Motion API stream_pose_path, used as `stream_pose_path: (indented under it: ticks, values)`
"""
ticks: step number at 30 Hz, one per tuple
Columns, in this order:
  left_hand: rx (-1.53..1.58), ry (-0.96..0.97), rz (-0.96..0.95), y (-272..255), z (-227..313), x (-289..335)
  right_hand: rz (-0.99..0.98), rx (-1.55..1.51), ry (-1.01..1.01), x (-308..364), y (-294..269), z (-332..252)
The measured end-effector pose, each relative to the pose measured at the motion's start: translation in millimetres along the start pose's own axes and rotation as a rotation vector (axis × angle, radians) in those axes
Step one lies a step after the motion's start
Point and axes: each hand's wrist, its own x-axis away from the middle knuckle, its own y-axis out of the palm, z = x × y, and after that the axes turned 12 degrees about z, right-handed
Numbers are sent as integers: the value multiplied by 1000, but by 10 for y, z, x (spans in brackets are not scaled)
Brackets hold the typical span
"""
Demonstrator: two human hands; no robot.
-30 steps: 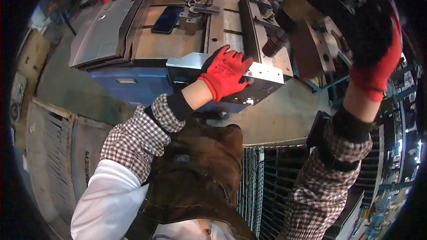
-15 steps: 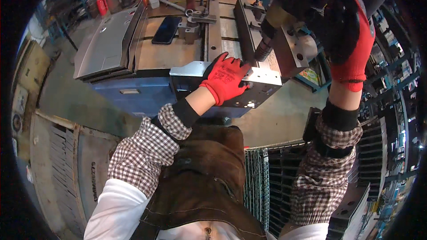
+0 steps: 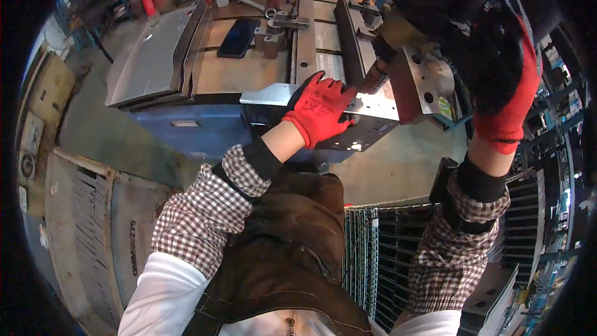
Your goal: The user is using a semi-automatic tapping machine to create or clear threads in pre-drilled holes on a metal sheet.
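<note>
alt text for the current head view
A red-gloved left hand rests on a bent metal part at the near edge of a slotted table; the right hand is up beside a dark machine head. A phone lies on the table.

Left hand (image 3: 320, 112): matt knit cloth glove. Bent part (image 3: 272, 95) under it: sheet metal, bright smooth upper edge. Stacked plates (image 3: 149, 56): dull smooth metal. Table (image 3: 214, 81): worn matt metal. Phone (image 3: 239, 38): glossy face. Sleeve cover (image 3: 193, 224): woven cloth. Apron (image 3: 280, 230): matt, creased, leather-like.
</note>
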Motion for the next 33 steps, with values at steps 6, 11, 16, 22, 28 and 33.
stream_pose_path:
  ticks: [6, 11, 16, 22, 28, 33]
  values:
    - [13, 25, 51, 109, -7, -8, 199, -686, 684, 186, 10, 284]
    - [29, 9, 32, 47, 32, -47, 225, -626, 668, 199, 59, 186]
    - [31, -4, 28, 10, 76, -100, 231, -586, 607, 207, 74, 186]
    - [59, -23, -12, -23, 108, -136, 260, -534, 536, 220, 34, 222]
    - [158, 24, 162, 17, 67, -54, 292, -497, 454, 234, 16, 265]
    - [199, 44, 51, -99, -32, -55, 299, -473, 404, 242, 36, 321]
